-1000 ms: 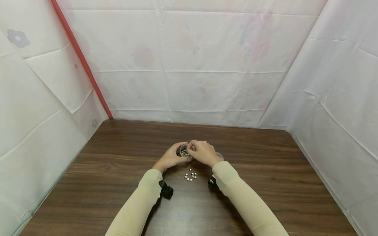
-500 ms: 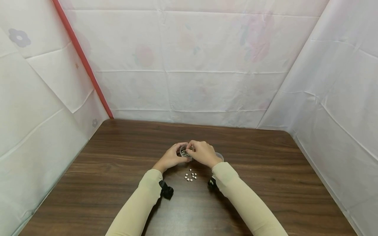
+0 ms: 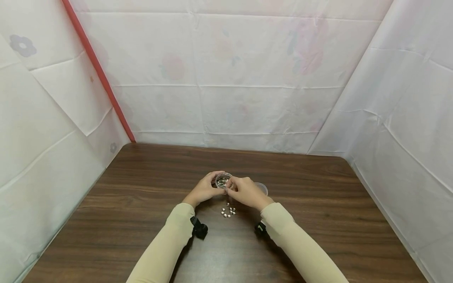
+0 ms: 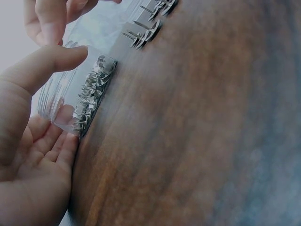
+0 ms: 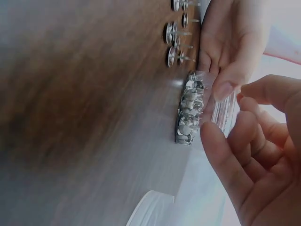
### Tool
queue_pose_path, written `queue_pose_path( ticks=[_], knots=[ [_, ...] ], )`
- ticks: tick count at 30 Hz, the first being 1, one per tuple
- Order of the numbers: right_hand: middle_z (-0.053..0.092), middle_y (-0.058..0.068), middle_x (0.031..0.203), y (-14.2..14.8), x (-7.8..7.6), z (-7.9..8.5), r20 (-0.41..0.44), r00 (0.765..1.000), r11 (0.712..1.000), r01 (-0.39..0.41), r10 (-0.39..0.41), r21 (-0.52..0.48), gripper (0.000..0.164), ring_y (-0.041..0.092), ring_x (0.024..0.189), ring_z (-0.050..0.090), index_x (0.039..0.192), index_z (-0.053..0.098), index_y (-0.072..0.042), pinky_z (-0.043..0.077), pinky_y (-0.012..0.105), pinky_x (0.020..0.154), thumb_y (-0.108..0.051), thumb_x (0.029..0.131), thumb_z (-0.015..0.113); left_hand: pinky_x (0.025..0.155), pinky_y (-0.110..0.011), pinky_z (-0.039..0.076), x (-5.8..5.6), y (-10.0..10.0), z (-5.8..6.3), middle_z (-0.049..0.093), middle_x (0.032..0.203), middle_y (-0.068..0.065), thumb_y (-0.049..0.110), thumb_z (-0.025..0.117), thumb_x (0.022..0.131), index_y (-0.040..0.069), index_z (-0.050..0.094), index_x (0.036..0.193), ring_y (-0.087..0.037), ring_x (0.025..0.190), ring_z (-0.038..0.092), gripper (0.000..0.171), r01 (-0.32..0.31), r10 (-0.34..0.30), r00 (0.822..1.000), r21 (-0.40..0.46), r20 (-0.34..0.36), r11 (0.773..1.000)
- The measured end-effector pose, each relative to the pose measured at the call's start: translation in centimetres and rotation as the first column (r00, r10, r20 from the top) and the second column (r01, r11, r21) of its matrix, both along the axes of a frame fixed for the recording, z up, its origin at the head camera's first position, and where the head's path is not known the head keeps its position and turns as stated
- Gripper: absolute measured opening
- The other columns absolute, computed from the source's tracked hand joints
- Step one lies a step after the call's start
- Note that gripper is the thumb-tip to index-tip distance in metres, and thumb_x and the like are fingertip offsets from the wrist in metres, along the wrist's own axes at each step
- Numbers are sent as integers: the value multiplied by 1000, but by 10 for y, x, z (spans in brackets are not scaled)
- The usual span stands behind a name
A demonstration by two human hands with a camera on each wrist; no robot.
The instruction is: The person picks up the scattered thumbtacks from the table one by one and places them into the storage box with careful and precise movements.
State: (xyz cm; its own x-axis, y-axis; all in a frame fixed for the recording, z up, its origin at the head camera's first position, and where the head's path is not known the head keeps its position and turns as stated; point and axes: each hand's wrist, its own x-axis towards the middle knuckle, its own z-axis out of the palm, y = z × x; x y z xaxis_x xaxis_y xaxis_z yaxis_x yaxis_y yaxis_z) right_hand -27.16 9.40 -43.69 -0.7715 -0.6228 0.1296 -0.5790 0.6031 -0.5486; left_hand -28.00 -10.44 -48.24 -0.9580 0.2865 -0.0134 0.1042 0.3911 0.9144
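Observation:
My left hand (image 3: 205, 189) grips a small clear plastic jar (image 4: 51, 98) standing upright on the table, thumb on the near side and fingers round the far side. Shiny silver thumbtacks (image 5: 189, 110) fill the bottom of the jar, which has no lid on it. At the jar's right rim is my right hand (image 3: 246, 192), its fingers bent and its thumb close to the jar wall. In the right wrist view the thumb and forefinger are apart; I cannot tell whether a tack is between the hidden fingertips. Several loose thumbtacks (image 3: 234, 213) lie points up, nearer my body.
A round clear lid (image 3: 262, 188) lies on the table right of the jar, partly behind my right hand. The dark wood table (image 3: 148, 228) is bordered by white cloth walls (image 3: 226, 106). Black wrist cameras (image 3: 200, 230) sit below both hands.
My right hand has drawn back from over the jar's opening to its right rim, toward my body, uncovering more of the tacks and the lid. The left hand and jar stay put.

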Motion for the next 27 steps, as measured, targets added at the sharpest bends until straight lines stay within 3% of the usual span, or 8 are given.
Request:
queue_pose_path(
  ticks=[8, 12, 16, 27],
  knots=[
    [63, -8, 66, 9, 11, -3, -31, 996, 996, -88, 89, 27, 8, 1, 51, 50, 86, 61, -14, 44, 21, 48, -21, 90, 60, 99, -53, 40, 0, 1, 0, 38, 141, -6, 32, 79, 74, 19, 42, 140, -26, 124, 40, 76, 2, -2, 1000, 1, -10, 1000],
    [62, -9, 68, 13, 13, -5, -68, 993, 994, -96, 100, 55, 8, -1, 54, 50, 87, 62, -13, 46, 20, 51, -21, 89, 61, 97, -55, 40, 9, 3, 16, 39, 140, -13, 25, 78, 76, 12, 41, 140, -31, 123, 40, 75, 9, -9, 1000, 19, 2, 1000],
    [61, -10, 68, 16, 15, -5, -43, 994, 992, -100, 103, 72, 8, 0, 55, 50, 87, 64, -13, 46, 21, 51, -21, 89, 62, 96, -54, 40, 19, 6, 32, 40, 140, -17, 20, 76, 78, 8, 40, 140, -34, 122, 41, 73, 20, -20, 1000, 21, 1, 1000],
    [58, -10, 67, 18, 21, -5, -6, 988, 980, -155, 157, 123, 3, 0, 55, 50, 87, 65, -15, 45, 19, 51, -18, 86, 66, 99, -55, 38, 20, 6, 34, 38, 142, -14, 20, 76, 78, 14, 43, 138, -35, 125, 37, 69, 13, -13, 1000, 12, -6, 1000]
  ],
)
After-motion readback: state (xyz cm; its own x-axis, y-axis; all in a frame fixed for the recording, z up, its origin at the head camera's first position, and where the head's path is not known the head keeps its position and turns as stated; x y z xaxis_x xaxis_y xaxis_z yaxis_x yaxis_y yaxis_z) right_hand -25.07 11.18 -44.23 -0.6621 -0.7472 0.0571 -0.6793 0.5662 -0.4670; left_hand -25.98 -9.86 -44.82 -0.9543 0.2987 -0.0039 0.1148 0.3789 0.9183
